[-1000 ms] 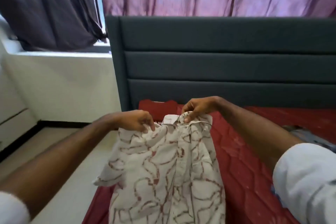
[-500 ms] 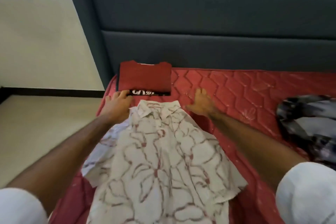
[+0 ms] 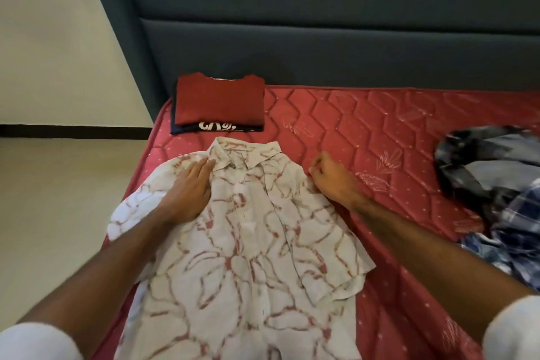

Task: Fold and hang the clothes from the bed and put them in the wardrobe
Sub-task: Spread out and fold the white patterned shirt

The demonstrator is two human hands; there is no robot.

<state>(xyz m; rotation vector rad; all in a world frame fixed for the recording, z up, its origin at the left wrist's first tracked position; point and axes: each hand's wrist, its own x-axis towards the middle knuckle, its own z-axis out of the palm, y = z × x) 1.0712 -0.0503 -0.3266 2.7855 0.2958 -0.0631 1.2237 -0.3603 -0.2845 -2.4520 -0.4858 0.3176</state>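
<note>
Two hands on the patterned shirt (image 3: 248, 231): left hand (image 3: 187, 193) flat, fingers straight; right hand (image 3: 330, 175) fingers curled at its shoulder

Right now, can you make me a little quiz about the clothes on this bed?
1. True or false: the left hand lies flat on the patterned shirt.
2. What lies just beyond the shirt's collar? A) a folded red top on a dark folded garment B) a pillow C) a hanger
3. Fill in: the crumpled blue and grey clothes lie on the ____ side of the red mattress.

Key
1. True: its fingers are straight, near the collar.
2. A.
3. Right. The right hand, fingers curled, is at the shirt's right shoulder; whether it pinches the cloth cannot be told.
</note>
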